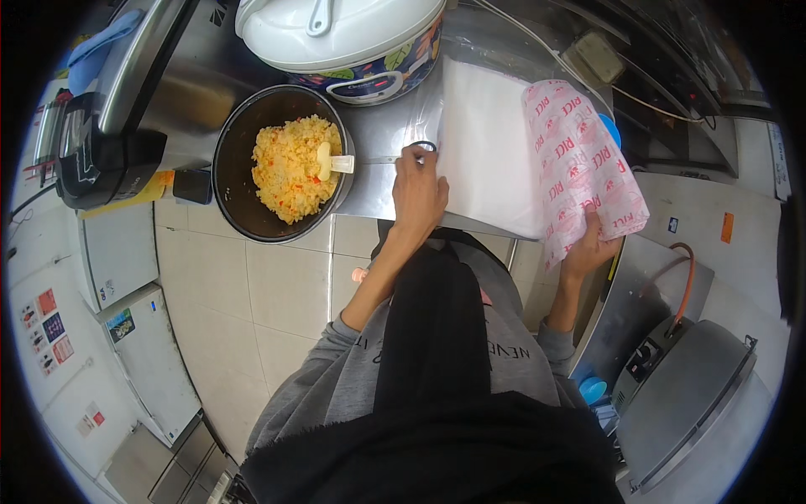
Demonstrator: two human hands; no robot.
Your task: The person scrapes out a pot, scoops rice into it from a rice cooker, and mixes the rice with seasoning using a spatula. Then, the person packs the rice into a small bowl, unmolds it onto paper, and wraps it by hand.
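Note:
On the steel counter lies a stack of white paper sheets [488, 145], beside a plastic wrapper at its left edge. My left hand [419, 192] is at the front of the counter, its fingertips on a small dark ring-shaped thing [424, 145], perhaps a scissors handle; what it is cannot be told. My right hand [589, 246] grips the near edge of pink-and-white printed wrapping paper [579, 157], which overlaps the right side of the white stack. Left of my hands, a dark inner pot [239, 208] holds yellow fried rice [293, 167] with a pale rice paddle [334, 162] stuck in it.
Behind the pot stands a rice cooker with a white lid [352, 31] and patterned body. A phone [192, 186] lies left of the pot, near a black appliance [104, 154]. A white cable [548, 47] crosses the counter's back right. A blue round thing [610, 131] shows behind the printed paper.

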